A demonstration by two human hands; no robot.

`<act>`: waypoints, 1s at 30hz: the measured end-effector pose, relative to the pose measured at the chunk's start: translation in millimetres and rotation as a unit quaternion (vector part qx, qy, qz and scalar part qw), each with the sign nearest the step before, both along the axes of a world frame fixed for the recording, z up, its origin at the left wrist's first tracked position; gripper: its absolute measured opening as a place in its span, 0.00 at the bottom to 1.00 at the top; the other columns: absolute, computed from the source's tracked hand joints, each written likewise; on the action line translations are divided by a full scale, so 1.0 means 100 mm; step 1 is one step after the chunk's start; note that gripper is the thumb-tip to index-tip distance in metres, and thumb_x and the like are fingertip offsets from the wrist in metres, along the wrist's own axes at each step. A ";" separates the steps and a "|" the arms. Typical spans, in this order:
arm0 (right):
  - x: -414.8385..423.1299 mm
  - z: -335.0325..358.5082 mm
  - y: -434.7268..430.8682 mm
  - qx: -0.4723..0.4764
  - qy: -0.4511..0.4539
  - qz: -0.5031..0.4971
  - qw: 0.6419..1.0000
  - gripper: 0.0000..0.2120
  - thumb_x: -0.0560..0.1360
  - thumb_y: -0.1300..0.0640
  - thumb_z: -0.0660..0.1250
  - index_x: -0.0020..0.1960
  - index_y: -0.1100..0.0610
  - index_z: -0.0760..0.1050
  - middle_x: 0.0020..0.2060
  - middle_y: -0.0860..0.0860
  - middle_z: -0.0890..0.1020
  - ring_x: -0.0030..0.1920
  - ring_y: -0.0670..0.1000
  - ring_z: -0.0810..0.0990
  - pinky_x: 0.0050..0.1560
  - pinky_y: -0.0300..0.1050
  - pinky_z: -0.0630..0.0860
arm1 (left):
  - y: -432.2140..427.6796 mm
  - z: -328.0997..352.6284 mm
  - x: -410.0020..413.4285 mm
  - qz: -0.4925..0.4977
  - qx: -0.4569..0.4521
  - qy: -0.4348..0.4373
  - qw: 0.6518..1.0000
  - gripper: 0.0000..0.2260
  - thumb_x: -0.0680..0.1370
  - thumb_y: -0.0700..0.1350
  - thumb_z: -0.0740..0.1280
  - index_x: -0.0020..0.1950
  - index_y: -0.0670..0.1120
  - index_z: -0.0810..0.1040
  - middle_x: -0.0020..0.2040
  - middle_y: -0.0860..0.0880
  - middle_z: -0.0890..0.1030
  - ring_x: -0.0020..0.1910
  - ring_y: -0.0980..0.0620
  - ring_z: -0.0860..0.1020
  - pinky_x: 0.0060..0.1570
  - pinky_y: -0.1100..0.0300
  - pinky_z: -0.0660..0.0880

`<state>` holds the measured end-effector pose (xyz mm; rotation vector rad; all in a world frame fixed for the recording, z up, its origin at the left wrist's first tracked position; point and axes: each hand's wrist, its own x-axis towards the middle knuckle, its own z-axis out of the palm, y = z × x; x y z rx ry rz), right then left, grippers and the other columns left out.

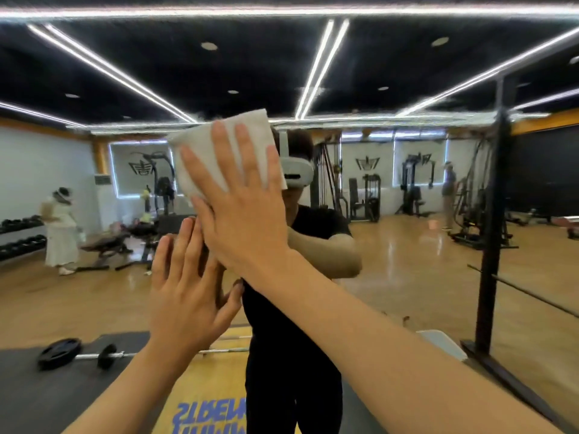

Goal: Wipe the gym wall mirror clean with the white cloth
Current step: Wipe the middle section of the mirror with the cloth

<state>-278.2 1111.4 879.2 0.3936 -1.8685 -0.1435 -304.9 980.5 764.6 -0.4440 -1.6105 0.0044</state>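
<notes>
mid-wipe, by the look of it. right hand (241,195) spread flat against the gym wall mirror (407,252), fingers splayed and pointing toward 11 o'clock, pinning the white cloth (219,142) to the glass under palm and fingers; not a clenched grasp, more a flat press holding the cloth in place. cloth just above frame centre, at about 12 o'clock from the wrist, covering the reflected headset. left hand (185,296) bare, open, fingers together and upright, resting flat on or just at the glass at 7 o'clock from the cloth, holding nothing; most likely bracing.

progress hard to read: glass reflecting the room evenly, no visible smears, streaks or wet patches to mark wiped from unwiped. judging by cloth position, centre of the pane at head height under work now; wide stretches toward 3 and 9 o'clock, plus the lower pane toward 6 o'clock, probably left to cover. no way to confirm which of those are already clean.

cloth folded or bunched into a rough quadrilateral, long axis tilted from 7 o'clock up to 1 o'clock, top corner pointing toward 1 o'clock, lower edge hidden beneath the palm. black upright post (498,214) standing at 3 o'clock, well apart from both hands.
</notes>
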 end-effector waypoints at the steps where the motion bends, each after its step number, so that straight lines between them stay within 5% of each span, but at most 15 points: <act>1: 0.00 0.02 0.07 0.018 0.000 0.003 1.000 0.30 0.87 0.41 0.47 0.86 0.46 0.46 0.85 0.57 0.44 0.84 0.62 0.40 0.80 0.68 0.45 | -0.01 0.00 0.00 0.001 -0.001 0.000 1.000 0.33 0.81 0.58 0.62 0.82 0.41 0.65 0.84 0.37 0.58 0.85 0.39 0.56 0.82 0.38 0.53; 7: 0.06 0.01 1.19 -0.014 0.025 -0.014 0.999 0.29 0.87 0.40 0.51 0.86 0.46 0.53 0.85 0.56 0.50 0.85 0.59 0.46 0.81 0.67 0.45 | -0.03 0.00 0.02 0.006 -0.021 -0.001 1.000 0.34 0.82 0.58 0.60 0.85 0.45 0.59 0.85 0.38 0.55 0.84 0.37 0.56 0.82 0.37 0.52; 13: 0.26 -0.14 2.47 -0.141 -0.001 -0.088 0.986 0.30 0.87 0.40 0.47 0.86 0.46 0.45 0.85 0.57 0.43 0.85 0.60 0.41 0.81 0.71 0.46 | 0.04 0.00 0.02 0.000 -0.007 0.005 1.000 0.31 0.85 0.59 0.54 0.83 0.43 0.62 0.84 0.36 0.57 0.84 0.36 0.57 0.82 0.37 0.51; 18: 0.22 -0.24 2.04 -0.310 0.016 -0.079 0.947 0.30 0.88 0.41 0.43 0.86 0.47 0.40 0.85 0.58 0.41 0.84 0.63 0.39 0.80 0.73 0.44 | 0.07 0.01 0.01 0.015 -0.006 0.011 1.000 0.31 0.82 0.56 0.59 0.83 0.42 0.64 0.83 0.35 0.60 0.83 0.35 0.59 0.82 0.37 0.52; 24: 0.05 -0.60 0.60 -0.147 0.003 -0.004 0.989 0.30 0.87 0.43 0.48 0.86 0.47 0.46 0.85 0.59 0.43 0.84 0.62 0.40 0.80 0.72 0.42 | 0.01 0.02 0.03 -0.002 -0.010 0.003 1.000 0.31 0.83 0.55 0.59 0.84 0.45 0.61 0.84 0.36 0.60 0.84 0.37 0.59 0.82 0.38 0.53; 30: 0.16 -1.38 1.04 0.032 -0.023 -0.011 0.999 0.29 0.87 0.43 0.51 0.86 0.45 0.51 0.86 0.56 0.49 0.85 0.60 0.46 0.82 0.67 0.48 | 0.01 0.01 0.05 0.004 -0.011 -0.002 1.000 0.31 0.83 0.54 0.59 0.84 0.43 0.62 0.84 0.35 0.59 0.84 0.37 0.57 0.82 0.38 0.52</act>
